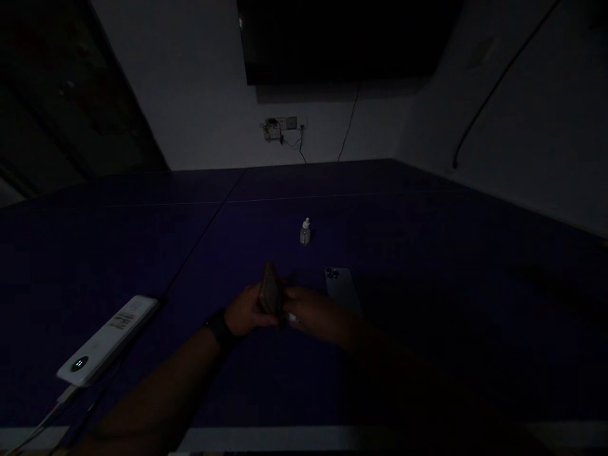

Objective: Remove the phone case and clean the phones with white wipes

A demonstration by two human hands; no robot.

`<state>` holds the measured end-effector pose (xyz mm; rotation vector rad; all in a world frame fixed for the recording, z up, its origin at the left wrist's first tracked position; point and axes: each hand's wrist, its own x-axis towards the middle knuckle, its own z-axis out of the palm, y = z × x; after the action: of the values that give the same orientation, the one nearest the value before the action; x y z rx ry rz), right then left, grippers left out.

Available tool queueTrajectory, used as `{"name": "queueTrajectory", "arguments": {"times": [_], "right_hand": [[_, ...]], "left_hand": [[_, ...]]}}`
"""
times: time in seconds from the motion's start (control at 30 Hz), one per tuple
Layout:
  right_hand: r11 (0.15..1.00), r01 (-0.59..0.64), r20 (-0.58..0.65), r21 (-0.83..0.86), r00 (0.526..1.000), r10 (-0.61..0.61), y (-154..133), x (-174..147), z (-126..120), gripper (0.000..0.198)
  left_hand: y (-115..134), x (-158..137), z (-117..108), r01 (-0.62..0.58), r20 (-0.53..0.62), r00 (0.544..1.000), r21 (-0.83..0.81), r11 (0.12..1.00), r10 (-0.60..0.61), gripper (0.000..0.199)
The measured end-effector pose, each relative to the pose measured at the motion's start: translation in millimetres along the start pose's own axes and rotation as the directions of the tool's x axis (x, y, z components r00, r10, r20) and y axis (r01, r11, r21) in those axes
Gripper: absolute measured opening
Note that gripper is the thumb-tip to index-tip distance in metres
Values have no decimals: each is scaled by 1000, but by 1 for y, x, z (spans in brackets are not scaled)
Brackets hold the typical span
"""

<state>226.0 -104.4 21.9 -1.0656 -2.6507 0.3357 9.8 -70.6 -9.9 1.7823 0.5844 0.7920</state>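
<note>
In dim light, my left hand [246,311] is closed around a dark brown, flat, phone-like object [270,291], tilted up above the purple table [266,386]. A dark watch [219,328] is on my left wrist. My right hand [313,311] presses close to the object's right side, its fingers curled. Something small and white [292,317], perhaps a tissue or cloth, shows at the right hand; its kind is unclear. Partly behind my right wrist lies a pale phone [342,288], camera lenses up. A small clear dropper bottle [304,233] with a white top stands beyond both hands.
At the left lies a white power bank [109,339] with a lit round display and a cable [47,415] plugged in. A thin dark seam runs across the table. On the far wall are sockets [282,126] with cords, below a large dark screen [346,41].
</note>
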Motion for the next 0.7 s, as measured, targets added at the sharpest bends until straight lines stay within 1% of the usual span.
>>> {"name": "queueTrajectory", "arguments": {"times": [0.1,0.2,0.3,0.4,0.5,0.57,0.7], "right_hand": [[993,-24,-34,-114,999,20,2,3,1,17],[974,-24,-71,-227,997,8,2,5,3,18],[956,-8,-84,-293,996,-18,-1,4,4,16],[935,-11,-130,-356,991,-37,-2,2,3,14],[936,-20,-152,-351,988,-36,-3,2,4,14],[942,-28,-124,-335,992,-14,-3,3,4,15],[959,-46,-70,-281,997,27,-5,5,5,19]], "left_hand": [[2,0,1,-1,13,1000,13,1000,1,88],[3,0,0,-2,6,1000,22,1000,2,88],[2,0,-1,0,-4,1000,36,999,0,90],[2,0,-1,-2,1,1000,52,999,2,90],[3,0,0,-14,-21,1000,48,999,15,91],[3,1,0,-16,-29,999,56,998,18,91],[1,1,-2,-7,-9,1000,84,996,8,92]]}}
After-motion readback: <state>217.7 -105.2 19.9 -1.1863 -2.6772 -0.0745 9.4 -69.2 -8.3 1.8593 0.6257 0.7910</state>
